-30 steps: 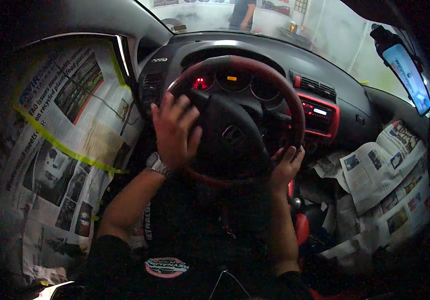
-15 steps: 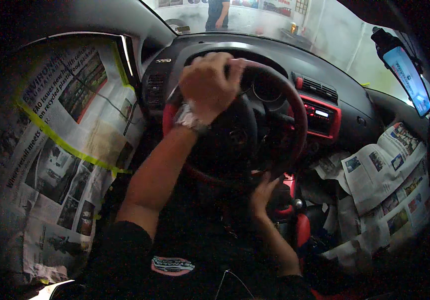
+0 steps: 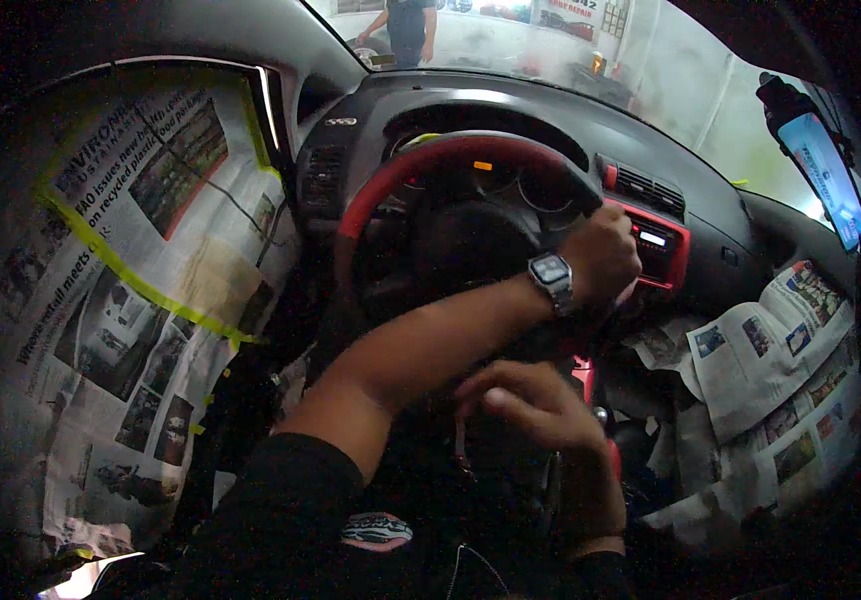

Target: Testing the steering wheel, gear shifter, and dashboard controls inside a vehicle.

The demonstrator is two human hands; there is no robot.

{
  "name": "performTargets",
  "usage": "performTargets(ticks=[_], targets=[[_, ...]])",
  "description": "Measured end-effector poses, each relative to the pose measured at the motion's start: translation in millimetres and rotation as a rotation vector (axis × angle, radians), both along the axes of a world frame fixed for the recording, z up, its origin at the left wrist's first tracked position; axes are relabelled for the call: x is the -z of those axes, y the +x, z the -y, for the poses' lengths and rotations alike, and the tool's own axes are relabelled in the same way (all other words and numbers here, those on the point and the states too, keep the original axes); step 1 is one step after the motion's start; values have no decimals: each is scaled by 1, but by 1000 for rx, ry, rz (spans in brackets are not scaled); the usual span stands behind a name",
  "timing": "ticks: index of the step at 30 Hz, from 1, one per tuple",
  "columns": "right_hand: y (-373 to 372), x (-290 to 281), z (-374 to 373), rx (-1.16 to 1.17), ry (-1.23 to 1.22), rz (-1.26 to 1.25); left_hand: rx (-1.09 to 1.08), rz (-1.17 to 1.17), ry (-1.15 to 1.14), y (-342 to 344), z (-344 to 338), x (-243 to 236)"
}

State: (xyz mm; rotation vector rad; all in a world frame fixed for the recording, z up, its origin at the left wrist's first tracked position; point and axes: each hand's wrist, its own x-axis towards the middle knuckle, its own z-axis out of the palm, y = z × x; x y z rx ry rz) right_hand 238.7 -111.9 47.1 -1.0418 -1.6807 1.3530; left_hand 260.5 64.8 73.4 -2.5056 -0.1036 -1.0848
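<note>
My left hand [image 3: 601, 255], with a silver square-faced watch [image 3: 551, 278] on its wrist, is closed round the right side of the red and black steering wheel [image 3: 406, 162]. An orange mark shows at the top of the rim. Stretched across the wheel, my left forearm hides much of its lower part. Below that forearm is my right hand [image 3: 541, 402], fingers loosely bent and pointing left, thumb apart from them. I see nothing in it, and it looks clear of the rim.
Newspaper taped with yellow tape covers the door [image 3: 131, 290] on my left. More newspaper [image 3: 761, 340] lies over the passenger side. Ahead are the dashboard [image 3: 641, 150] and a red-framed radio [image 3: 656, 242]. A person [image 3: 411, 30] stands beyond the windshield; a mirror [image 3: 821, 170] hangs at upper right.
My left hand has swung from the wheel's upper left to its right side, and the wheel has turned clockwise. My right hand has come back from the lower rim toward me.
</note>
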Motion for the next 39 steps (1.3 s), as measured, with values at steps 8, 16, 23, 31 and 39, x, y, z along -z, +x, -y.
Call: performTargets(ticks=[8, 16, 23, 31, 39], targets=[[31, 9, 1, 606, 348, -134, 5, -196, 94, 5, 15, 22], [67, 85, 1, 853, 208, -223, 73, -229, 105, 5, 16, 34], [92, 168, -20, 1083, 171, -33, 90, -321, 167, 11, 15, 44], [67, 74, 47, 353, -18, 202, 998, -197, -1380, 48, 9, 221], [107, 22, -72, 1136, 857, 270, 234, -565, 364, -108, 30, 248]])
